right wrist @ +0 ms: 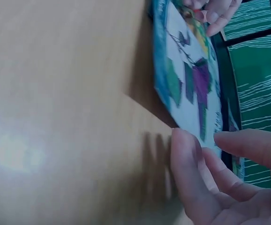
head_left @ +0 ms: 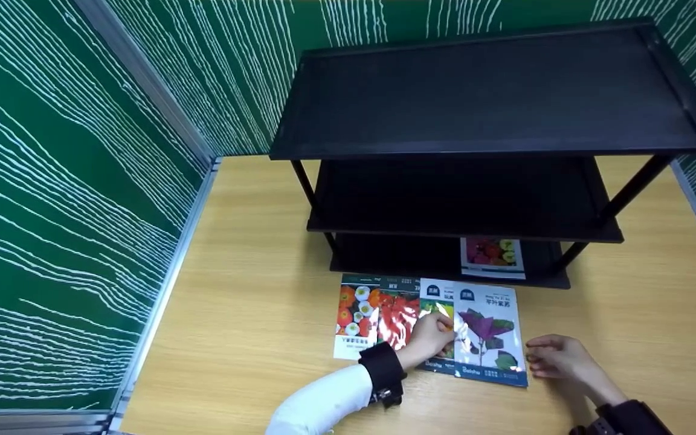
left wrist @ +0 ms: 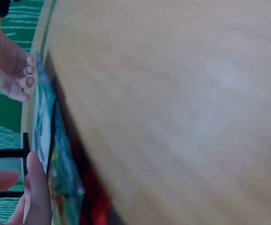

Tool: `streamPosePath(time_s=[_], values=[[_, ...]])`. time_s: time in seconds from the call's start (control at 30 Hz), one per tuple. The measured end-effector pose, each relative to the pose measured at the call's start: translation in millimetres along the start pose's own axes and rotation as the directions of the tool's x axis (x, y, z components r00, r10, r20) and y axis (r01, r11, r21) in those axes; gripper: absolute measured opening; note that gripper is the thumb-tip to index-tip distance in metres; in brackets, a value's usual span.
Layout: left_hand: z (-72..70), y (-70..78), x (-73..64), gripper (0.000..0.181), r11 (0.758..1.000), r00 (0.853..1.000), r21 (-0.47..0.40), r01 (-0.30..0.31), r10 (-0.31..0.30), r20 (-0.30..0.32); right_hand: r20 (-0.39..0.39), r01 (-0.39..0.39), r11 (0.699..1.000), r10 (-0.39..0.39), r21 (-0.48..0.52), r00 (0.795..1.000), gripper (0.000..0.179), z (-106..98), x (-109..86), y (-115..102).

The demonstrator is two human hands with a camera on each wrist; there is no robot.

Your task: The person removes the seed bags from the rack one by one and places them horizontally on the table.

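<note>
Several seed packets lie overlapping in a row on the table. On the right end is a white packet with purple leaves [head_left: 488, 332]; it overlaps a packet with yellow and green print [head_left: 438, 309]. Further left come a packet with red flowers [head_left: 397, 317] and one with orange and white flowers [head_left: 354, 311]. My left hand [head_left: 429, 335] rests over the yellow-green packet, its fingertips at the left edge of the purple-leaf packet. Beside that packet's right edge is my right hand [head_left: 559, 359], thumb and fingers parted, with nothing gripped.
A black three-tier shelf [head_left: 469, 151] stands just behind the packets. On its lowest tier lies another packet with red and yellow flowers [head_left: 492, 257]. Green walls with white streaks [head_left: 58, 211] enclose the wooden table [head_left: 233, 290].
</note>
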State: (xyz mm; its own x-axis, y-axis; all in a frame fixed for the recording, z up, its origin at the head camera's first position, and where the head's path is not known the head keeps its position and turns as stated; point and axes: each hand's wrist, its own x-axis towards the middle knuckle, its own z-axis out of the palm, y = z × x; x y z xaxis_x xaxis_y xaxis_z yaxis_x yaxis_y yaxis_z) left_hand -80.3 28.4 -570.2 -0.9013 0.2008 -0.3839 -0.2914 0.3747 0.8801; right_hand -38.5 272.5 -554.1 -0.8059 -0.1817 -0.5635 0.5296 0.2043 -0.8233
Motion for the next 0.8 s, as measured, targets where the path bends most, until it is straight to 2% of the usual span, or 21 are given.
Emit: streamPosePath(time_s=[0.07, 0.23, 0.5, 0.73, 0.8], values=[[-0.9, 3.8, 1.8, 0.010, 0.999, 1.000, 0.030, -0.011, 0.011, -0.002, 0.004, 0.017, 1.000, -0.017, 0.006, 1.000, 0.033, -1.8, 0.8, -4.0], [-1.7, 11.2, 9.0, 0.009, 0.998, 0.999, 0.040, -0.049, 0.048, 0.009, -0.008, 0.057, 0.998, -0.057, -0.002, 0.998, 0.037, -3.6, 4.1, -13.4], [-4.7, 23.1, 18.5, 0.013, 0.998, 0.999, 0.046, -0.039, 0.038, 0.008, -0.020, 0.132, 0.990, -0.133, -0.039, 0.991, 0.040, -4.8, 10.0, -25.7], [-11.2, 33.1, 30.9, 0.013, 0.986, 0.993, 0.121, -0.114, 0.116, -0.009, -0.070, 0.163, 0.981, -0.171, -0.107, 0.983, 0.040, -8.0, 18.2, -37.3], [-13.1, 36.7, 34.2, 0.013, 0.985, 0.993, 0.129, -0.117, 0.120, -0.017, -0.075, 0.177, 0.978, -0.186, -0.112, 0.980, 0.040, -8.8, 19.6, -40.7]])
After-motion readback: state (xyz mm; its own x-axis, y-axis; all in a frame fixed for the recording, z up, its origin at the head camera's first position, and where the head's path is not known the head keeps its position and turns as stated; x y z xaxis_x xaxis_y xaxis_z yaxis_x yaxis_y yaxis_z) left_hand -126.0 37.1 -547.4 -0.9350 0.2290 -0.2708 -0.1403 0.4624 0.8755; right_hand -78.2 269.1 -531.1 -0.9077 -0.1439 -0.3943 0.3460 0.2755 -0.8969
